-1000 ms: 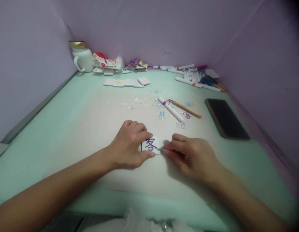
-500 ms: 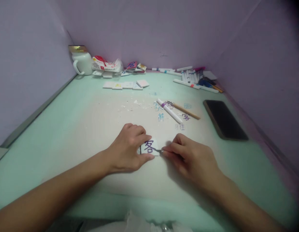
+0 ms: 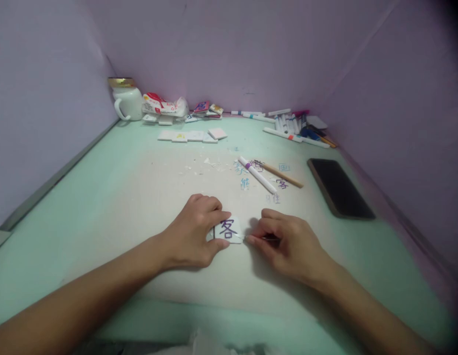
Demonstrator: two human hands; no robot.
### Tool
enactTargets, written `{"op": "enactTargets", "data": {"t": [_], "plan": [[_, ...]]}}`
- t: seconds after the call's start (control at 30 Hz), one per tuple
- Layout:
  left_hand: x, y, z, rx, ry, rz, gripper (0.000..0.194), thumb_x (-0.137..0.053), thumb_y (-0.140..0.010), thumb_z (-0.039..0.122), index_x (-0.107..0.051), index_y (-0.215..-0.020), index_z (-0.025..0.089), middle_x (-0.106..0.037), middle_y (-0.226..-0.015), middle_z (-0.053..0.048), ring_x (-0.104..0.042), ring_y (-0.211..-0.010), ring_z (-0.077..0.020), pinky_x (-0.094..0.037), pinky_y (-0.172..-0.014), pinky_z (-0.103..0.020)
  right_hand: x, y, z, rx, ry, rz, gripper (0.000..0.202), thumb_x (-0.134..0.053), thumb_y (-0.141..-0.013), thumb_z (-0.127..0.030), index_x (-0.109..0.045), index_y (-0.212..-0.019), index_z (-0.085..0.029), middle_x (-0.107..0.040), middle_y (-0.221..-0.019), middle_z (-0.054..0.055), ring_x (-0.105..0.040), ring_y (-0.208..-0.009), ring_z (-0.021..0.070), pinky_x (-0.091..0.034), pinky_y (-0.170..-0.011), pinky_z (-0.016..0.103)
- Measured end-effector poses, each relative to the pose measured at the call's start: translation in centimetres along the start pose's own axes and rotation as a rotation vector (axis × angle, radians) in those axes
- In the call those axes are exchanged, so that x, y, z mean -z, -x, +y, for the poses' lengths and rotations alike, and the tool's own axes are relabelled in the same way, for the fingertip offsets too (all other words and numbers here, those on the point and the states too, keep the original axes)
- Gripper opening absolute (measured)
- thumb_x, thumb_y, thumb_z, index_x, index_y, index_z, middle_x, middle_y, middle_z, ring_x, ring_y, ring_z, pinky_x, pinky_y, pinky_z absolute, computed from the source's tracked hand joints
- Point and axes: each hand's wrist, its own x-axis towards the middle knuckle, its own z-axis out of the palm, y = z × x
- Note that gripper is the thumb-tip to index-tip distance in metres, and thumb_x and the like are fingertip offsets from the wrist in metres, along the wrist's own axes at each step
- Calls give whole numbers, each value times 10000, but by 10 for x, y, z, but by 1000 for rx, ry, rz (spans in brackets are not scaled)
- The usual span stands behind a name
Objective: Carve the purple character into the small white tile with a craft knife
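Note:
Flat on the table lies a small white block [image 3: 236, 226] with a purple character drawn on it and a dark line near its left edge. My left hand [image 3: 199, 227] grips it from the left, thumb on the near edge and fingers on the far edge. Between thumb and fingers, my right hand [image 3: 288, 241] pinches a slim craft knife [image 3: 244, 237], whose shiny tip touches the block's right side. Most of the knife's handle is hidden by my fingers. A purple-banded marker [image 3: 257, 175] and a wooden stick [image 3: 282, 175] lie beyond the block.
White shavings [image 3: 208, 161] and written characters mark the table [image 3: 103, 197]. A phone [image 3: 339, 187] lies right. Along the back stand a white mug [image 3: 130, 103], a red-white packet [image 3: 164, 105], a row of white blocks [image 3: 193, 135] and several markers [image 3: 286, 123]. Walls enclose three sides.
The knife has turned slightly, and its blade looks bright instead of dark. Both hands stay near the same place; the whole view has shifted a little.

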Motion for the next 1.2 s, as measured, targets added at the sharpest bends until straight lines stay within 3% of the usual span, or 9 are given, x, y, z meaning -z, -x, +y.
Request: {"op": "enactTargets", "data": {"t": [0.23,0.43,0.63,0.87,1.2], "plan": [[2,1,1,12,15,-18,354,-594,-785,314,-646,-1081,127,-568,-924,-87,-522,-871,-236,-397,-868,-472,2,-1,0,8,14,-53,176,-582,-809,-237,-599,-642,-184,-503,-637,-24,-459,-536,105,-288,-524,258],[6,-2,2,33,17,-64,344,-595,-792,313,-654,-1068,117,-568,-921,-90,-519,-869,-234,-392,-871,-458,-4,2,4,20,-30,27,172,-579,-828,-271,-618,-682,-188,-530,-657,-13,-479,-535,107,-305,-517,247],[3,-2,1,8,28,-33,342,-598,-770,277,-657,-1062,110,-561,-912,-84,-522,-865,-228,-380,-875,-449,-6,3,4,93,58,51,217,-552,-842,-244,-571,-636,-178,-500,-632,-19,-439,-495,90,-258,-490,249],[8,-4,7,31,27,-57,343,-604,-764,253,-665,-1047,70,-563,-897,-98,-527,-851,-234,-388,-850,-451,-2,0,4,104,67,-43,211,-532,-846,-233,-568,-646,-175,-488,-636,-19,-431,-517,94,-241,-505,259],[1,-1,0,-5,53,-19,337,-601,-769,258,-650,-1069,112,-543,-899,-68,-521,-847,-217,-355,-877,-454,4,0,4,87,3,-118,192,-540,-836,-231,-545,-650,-182,-508,-664,-20,-434,-543,93,-260,-522,248]]}}
